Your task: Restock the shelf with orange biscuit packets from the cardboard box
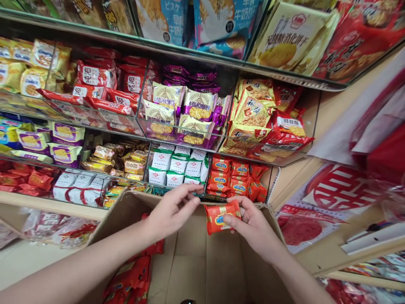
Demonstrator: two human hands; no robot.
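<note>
My right hand is closed on a small red snack packet, thumb across its front, held above an open cardboard box. Just left of it, my left hand hovers over the box with its fingers loosely curved and apart, holding nothing that I can see. More red packets lie in the left part of the box, partly hidden by my left forearm. Behind my right hand, similar red packets stand stacked in a shelf compartment. White and green packets fill the compartment to its left.
Glass-fronted shelves rise ahead, with purple and cream biscuit packets and yellow packets above. Large biscuit bags stand on the top shelf. Plastic-wrapped goods lie low on the left. Red and white printed goods hang at right.
</note>
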